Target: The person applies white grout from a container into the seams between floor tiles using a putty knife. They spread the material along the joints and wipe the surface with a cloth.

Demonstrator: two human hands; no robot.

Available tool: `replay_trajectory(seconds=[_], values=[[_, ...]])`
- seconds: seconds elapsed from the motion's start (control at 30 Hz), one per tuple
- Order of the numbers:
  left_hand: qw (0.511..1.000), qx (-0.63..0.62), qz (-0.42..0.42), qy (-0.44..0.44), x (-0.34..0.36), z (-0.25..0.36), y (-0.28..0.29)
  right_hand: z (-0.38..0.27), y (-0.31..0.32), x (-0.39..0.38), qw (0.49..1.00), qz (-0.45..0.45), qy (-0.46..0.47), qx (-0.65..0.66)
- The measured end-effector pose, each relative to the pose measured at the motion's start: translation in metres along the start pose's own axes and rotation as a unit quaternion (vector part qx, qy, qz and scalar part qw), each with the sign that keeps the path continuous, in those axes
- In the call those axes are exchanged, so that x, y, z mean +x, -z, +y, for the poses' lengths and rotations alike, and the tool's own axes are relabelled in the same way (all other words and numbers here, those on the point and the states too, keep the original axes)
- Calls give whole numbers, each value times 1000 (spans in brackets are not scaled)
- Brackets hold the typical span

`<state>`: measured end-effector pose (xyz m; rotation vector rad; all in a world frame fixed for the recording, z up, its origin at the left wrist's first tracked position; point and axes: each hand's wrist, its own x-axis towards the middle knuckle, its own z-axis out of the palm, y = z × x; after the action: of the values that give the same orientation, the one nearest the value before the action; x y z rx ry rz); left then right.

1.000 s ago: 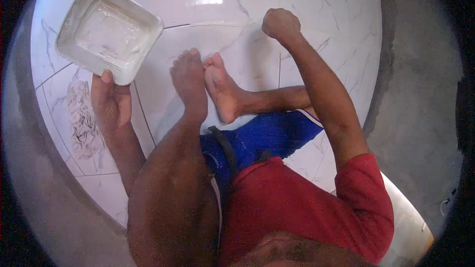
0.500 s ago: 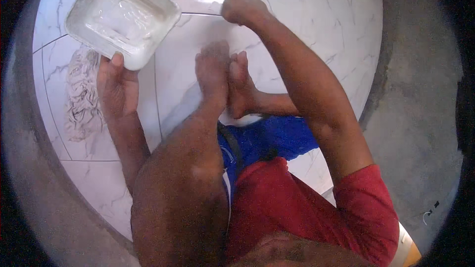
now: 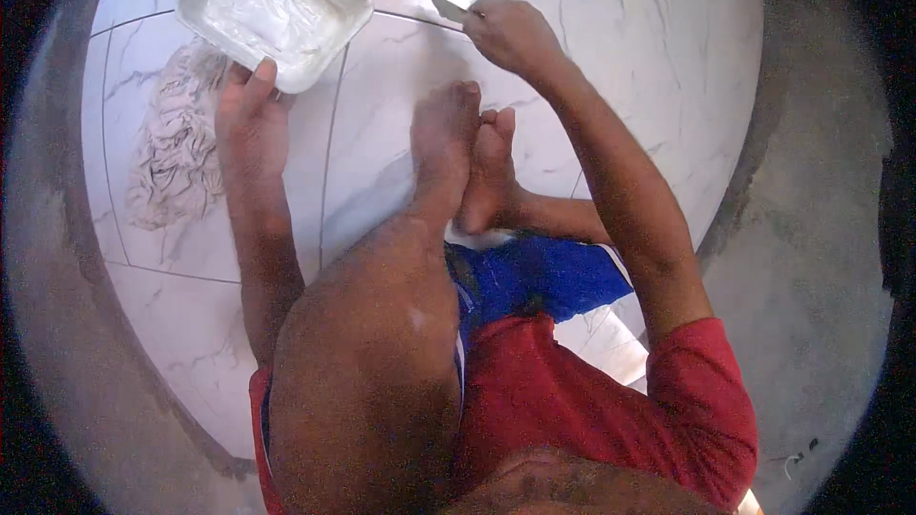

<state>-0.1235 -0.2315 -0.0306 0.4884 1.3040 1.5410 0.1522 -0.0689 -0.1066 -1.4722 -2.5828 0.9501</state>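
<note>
My left hand grips the near edge of a pale rectangular plastic tub, its thumb on the rim; white paste coats the inside. At the upper middle, my right hand is closed on a thin flat blade, like a small putty knife, pointing left toward the tub. A crumpled pale cloth lies on the tiles left of my left forearm, partly under the tub's corner in this view.
I am seated on white marble-patterned tiles, my bare feet close together in front of me. Grey cement surface borders the tiles on both sides, with small dark bits at lower right.
The tub in my left hand has moved up and right in the picture. My right hand has swung left and turned, and the blade now shows; the view has shifted slightly.
</note>
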Motion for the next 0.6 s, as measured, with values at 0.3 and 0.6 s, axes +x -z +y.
replay_trajectory(seconds=[0.3,0.6], values=[[999,-49,-16,2,14,-13,26,-26,-12,-43,995,37,-79,-52],[999,-5,31,19,-44,40,-47,-58,24,-77,992,-27,-122,-4]])
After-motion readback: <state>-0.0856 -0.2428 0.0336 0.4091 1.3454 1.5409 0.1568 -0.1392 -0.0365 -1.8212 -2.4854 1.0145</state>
